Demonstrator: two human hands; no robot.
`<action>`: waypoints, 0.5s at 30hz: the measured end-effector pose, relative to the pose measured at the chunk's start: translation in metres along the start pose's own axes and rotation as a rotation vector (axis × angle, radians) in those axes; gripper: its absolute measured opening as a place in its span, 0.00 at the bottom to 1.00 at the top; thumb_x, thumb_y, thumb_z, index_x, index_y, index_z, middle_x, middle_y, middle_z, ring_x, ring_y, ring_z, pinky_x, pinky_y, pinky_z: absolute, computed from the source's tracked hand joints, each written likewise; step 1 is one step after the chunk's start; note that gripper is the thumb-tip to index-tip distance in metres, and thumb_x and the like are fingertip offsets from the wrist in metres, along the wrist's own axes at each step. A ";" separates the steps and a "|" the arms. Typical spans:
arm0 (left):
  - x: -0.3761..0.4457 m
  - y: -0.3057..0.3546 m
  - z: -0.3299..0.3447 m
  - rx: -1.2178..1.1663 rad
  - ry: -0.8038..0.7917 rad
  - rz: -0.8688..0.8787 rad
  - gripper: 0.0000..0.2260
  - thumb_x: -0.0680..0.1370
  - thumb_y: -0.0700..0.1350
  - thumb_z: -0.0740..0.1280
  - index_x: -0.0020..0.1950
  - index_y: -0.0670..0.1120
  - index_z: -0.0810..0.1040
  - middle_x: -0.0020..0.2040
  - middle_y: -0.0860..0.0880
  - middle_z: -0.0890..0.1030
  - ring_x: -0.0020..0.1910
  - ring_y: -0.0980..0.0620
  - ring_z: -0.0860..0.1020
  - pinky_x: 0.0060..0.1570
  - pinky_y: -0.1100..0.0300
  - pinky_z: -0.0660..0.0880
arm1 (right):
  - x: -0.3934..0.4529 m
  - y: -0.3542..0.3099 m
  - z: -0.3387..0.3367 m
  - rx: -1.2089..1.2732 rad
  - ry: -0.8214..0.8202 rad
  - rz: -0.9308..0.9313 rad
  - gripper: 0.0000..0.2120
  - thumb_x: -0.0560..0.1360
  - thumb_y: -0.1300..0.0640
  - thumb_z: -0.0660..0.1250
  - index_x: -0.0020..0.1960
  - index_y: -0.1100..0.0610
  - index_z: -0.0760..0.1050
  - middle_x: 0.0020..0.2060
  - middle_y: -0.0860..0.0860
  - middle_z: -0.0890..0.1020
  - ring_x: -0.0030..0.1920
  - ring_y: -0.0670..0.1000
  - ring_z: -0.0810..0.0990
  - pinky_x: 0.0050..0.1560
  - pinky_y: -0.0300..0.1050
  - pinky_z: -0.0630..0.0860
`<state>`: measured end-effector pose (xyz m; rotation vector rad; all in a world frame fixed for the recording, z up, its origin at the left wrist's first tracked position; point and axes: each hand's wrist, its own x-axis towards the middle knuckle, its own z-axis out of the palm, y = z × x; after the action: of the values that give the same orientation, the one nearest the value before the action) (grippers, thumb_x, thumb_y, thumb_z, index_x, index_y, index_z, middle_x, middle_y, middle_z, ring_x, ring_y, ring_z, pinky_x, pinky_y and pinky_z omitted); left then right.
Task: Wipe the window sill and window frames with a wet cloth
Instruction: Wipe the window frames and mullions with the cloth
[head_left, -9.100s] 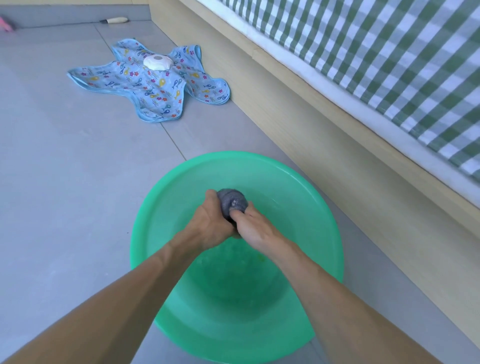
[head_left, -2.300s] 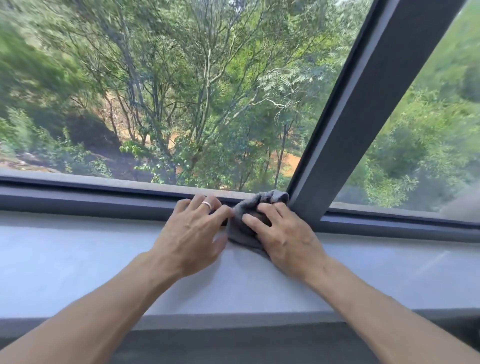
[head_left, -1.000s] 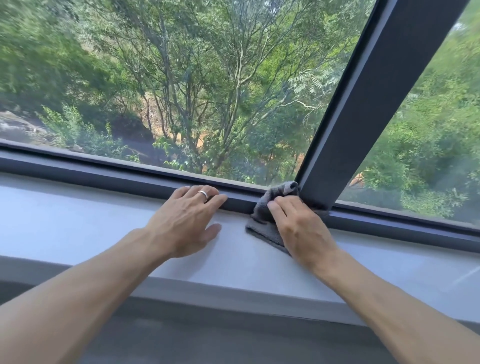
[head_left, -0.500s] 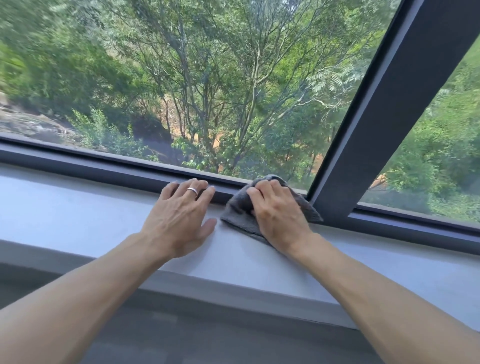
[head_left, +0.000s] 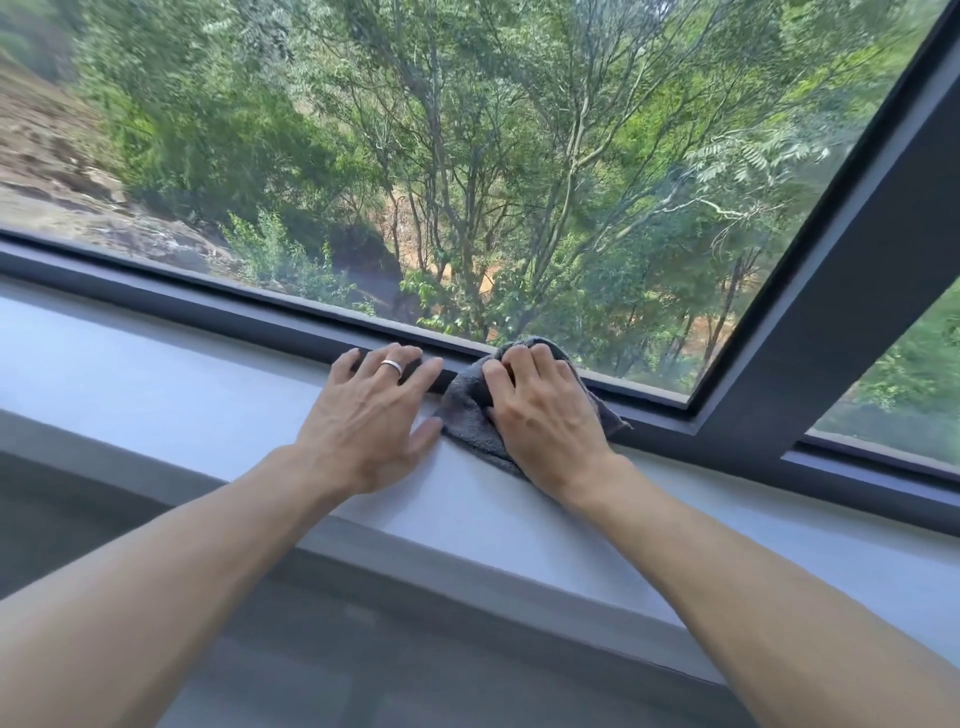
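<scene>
Leafy green trees with thin branching trunks beyond the glass, bare brown rocky slope at upper left, patches of orange earth showing between the foliage

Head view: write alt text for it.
A right hand presses a grey cloth against the dark window frame above a pale sill. The left hand rests flat beside it; trees show outside.

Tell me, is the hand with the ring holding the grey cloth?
No. The ringed left hand rests flat on the sill; the right hand presses the grey cloth.
</scene>
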<state>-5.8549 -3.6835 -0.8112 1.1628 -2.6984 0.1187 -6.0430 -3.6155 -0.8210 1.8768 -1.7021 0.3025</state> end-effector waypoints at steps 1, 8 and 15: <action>0.000 -0.001 0.001 -0.007 -0.005 -0.003 0.29 0.80 0.61 0.55 0.78 0.52 0.58 0.76 0.48 0.62 0.76 0.49 0.58 0.75 0.48 0.53 | 0.000 0.002 0.001 0.002 0.016 -0.018 0.12 0.74 0.63 0.69 0.58 0.63 0.76 0.47 0.59 0.77 0.46 0.59 0.75 0.42 0.53 0.77; 0.002 -0.011 -0.008 -0.056 -0.034 0.000 0.28 0.79 0.62 0.51 0.77 0.52 0.58 0.77 0.48 0.61 0.76 0.49 0.56 0.75 0.48 0.50 | -0.014 0.022 -0.003 -0.021 0.014 -0.199 0.14 0.76 0.63 0.55 0.52 0.57 0.80 0.52 0.62 0.78 0.47 0.62 0.76 0.44 0.57 0.78; -0.007 -0.042 -0.005 -0.056 -0.012 -0.008 0.28 0.81 0.60 0.56 0.78 0.51 0.57 0.76 0.48 0.62 0.76 0.49 0.58 0.75 0.49 0.52 | 0.004 0.006 0.002 0.084 -0.046 -0.233 0.13 0.74 0.64 0.68 0.56 0.55 0.82 0.57 0.60 0.77 0.52 0.61 0.76 0.52 0.56 0.78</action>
<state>-5.8186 -3.7065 -0.8078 1.1618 -2.6889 0.0354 -6.0487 -3.6202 -0.8182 2.1347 -1.5010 0.2426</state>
